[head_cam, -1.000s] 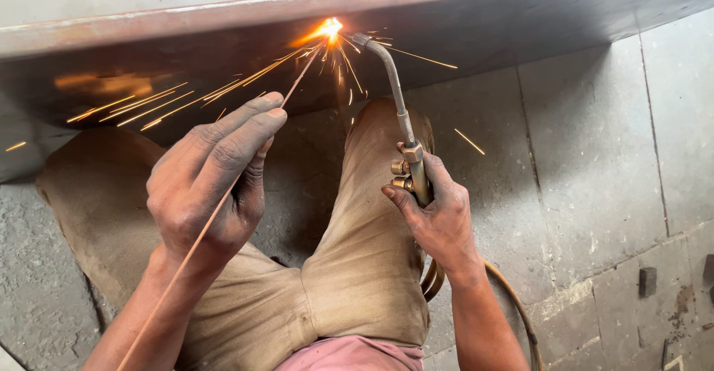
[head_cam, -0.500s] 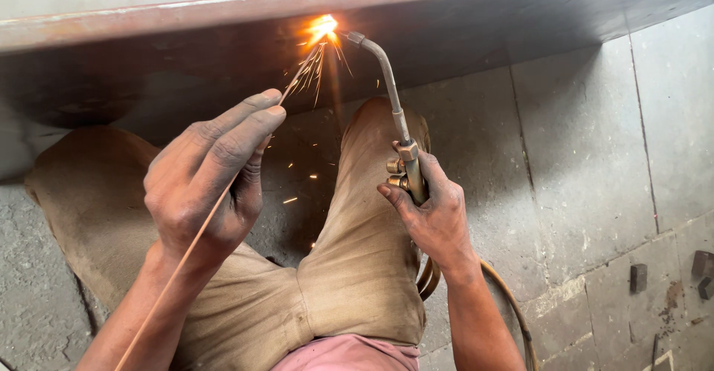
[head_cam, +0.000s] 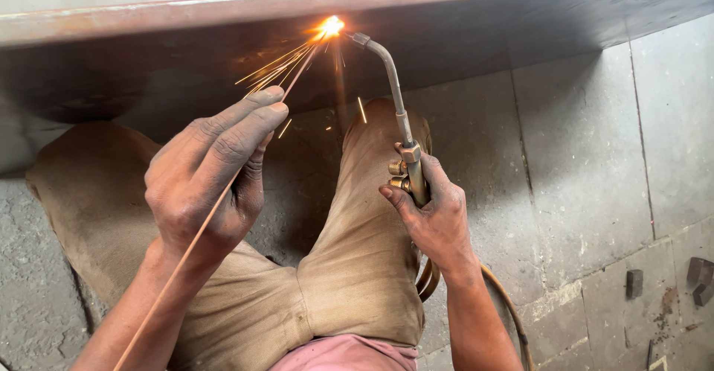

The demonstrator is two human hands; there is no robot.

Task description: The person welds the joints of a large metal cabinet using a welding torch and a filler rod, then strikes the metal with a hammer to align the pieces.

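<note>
My right hand (head_cam: pixel 433 215) grips the brass handle of a gas torch (head_cam: pixel 398 118). Its bent metal neck rises to a bright orange flame (head_cam: pixel 331 26) at the lower edge of a large steel plate (head_cam: pixel 223 6). My left hand (head_cam: pixel 208 177) holds a thin copper-coloured filler rod (head_cam: pixel 186 248) between its fingers. The rod slants up from the lower left, and its tip meets the flame. Sparks fly down and to the left from that spot.
My knees in tan trousers (head_cam: pixel 357 267) are spread under the plate. A hose (head_cam: pixel 506 304) curls from the torch behind my right wrist. Grey stone floor slabs (head_cam: pixel 595 177) lie to the right, with small dark blocks (head_cam: pixel 699 278) at the far right.
The spark shower faded and has flared again, spraying down-left. Both hands, rod and torch have kept nearly the same place.
</note>
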